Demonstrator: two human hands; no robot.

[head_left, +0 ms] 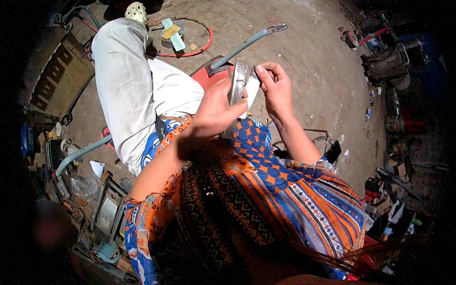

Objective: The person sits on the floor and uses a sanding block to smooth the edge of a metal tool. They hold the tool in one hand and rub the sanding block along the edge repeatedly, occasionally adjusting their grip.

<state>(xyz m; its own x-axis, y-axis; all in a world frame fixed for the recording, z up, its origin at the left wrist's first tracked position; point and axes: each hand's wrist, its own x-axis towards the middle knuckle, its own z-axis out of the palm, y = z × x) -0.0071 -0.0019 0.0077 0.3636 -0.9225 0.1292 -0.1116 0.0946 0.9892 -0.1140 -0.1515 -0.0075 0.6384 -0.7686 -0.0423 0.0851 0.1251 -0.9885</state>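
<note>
My left hand [216, 107] is closed around a curved silver-grey band [239, 71] that looks like a roll of tape seen edge-on, its thumb lying across the near side. Close on its right, my right hand [275, 85] pinches the upper edge of a flat strip [252, 89], dark along the top and white below, between thumb and fingertips. The strip hangs beside the band; where the two join is hidden by my left thumb. Both hands are raised in front of my patterned shirt, above my lap.
A red seat [202, 71] with a blue-grey bent tube armrest [249, 42] is under me. Beyond my white-trousered leg [123, 85], a red hose [209, 42] loops on the floor. A metal frame [61, 78] stands left; machinery [389, 61] lines the right.
</note>
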